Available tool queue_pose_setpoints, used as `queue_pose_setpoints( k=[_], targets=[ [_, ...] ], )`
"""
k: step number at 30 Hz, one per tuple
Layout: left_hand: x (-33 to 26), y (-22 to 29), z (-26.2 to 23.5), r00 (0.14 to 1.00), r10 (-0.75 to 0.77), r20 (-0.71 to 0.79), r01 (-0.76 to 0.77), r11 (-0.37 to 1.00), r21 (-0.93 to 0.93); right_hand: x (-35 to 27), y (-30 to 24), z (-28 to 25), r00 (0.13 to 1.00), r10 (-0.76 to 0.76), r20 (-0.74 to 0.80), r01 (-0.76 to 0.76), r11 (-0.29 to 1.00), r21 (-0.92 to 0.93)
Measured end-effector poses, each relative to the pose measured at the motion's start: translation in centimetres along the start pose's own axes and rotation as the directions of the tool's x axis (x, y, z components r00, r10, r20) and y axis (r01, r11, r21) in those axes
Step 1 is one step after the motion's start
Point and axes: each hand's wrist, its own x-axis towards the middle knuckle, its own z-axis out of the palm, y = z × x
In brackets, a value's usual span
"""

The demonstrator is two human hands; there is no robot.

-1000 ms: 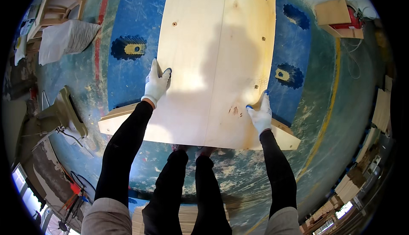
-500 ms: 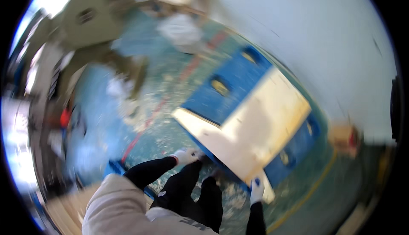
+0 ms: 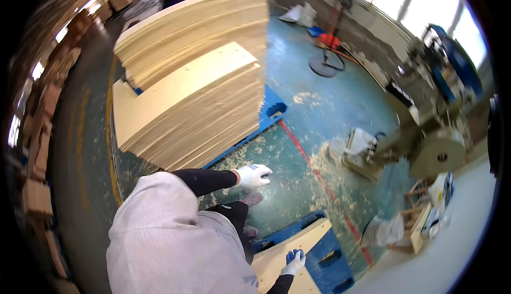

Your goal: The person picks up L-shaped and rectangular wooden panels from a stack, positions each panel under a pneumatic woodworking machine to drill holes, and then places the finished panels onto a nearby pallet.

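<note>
Plywood sheet: lower centre of the frame, lying on a blue pallet.
Right hand: gloved, resting on the sheet, seemingly gripping its edge.
Left hand: gloved, fingers apart, holding nothing, mid-frame.
Board stacks: upper left.

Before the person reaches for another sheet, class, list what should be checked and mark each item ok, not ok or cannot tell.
1. Left hand free: ok, gloved, open, holding nothing.
2. Right hand free: not ok, it rests on the board on the blue pallet.
3. Tall stack square: ok, sheets lie flat and even.
4. Floor footing: not ok, sawdust scattered along the red line.
5. Path to stack: ok, nothing stands between.
6. Glove grip: cannot tell.
</note>
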Motion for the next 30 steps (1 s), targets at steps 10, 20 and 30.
queue_pose_setpoints(
  k=[10, 20, 30],
  targets=[
    [-14.6, -24.3, -31.1, 0.564, -0.218, -0.796, 0.420, 0.906, 0.049, -1.4, -5.0, 21.5, 0.952, -0.081, 0.296, 0.156, 0.958, -0.239],
    [-20.7, -35.6, -38.3, 0.446, -0.479, -0.756, 0.693, 0.720, -0.048, -12.8, -2.3, 49.1, 0.672, 0.088, 0.735, 0.238, 0.915, -0.327],
    [-26.3, -31.3, -30.9, 0.572, -0.386, -0.724, 0.442, 0.888, -0.124, -19.2, -0.5, 62.0, 0.294, 0.318, 0.901, -0.078, 0.948, -0.309]
  ],
)
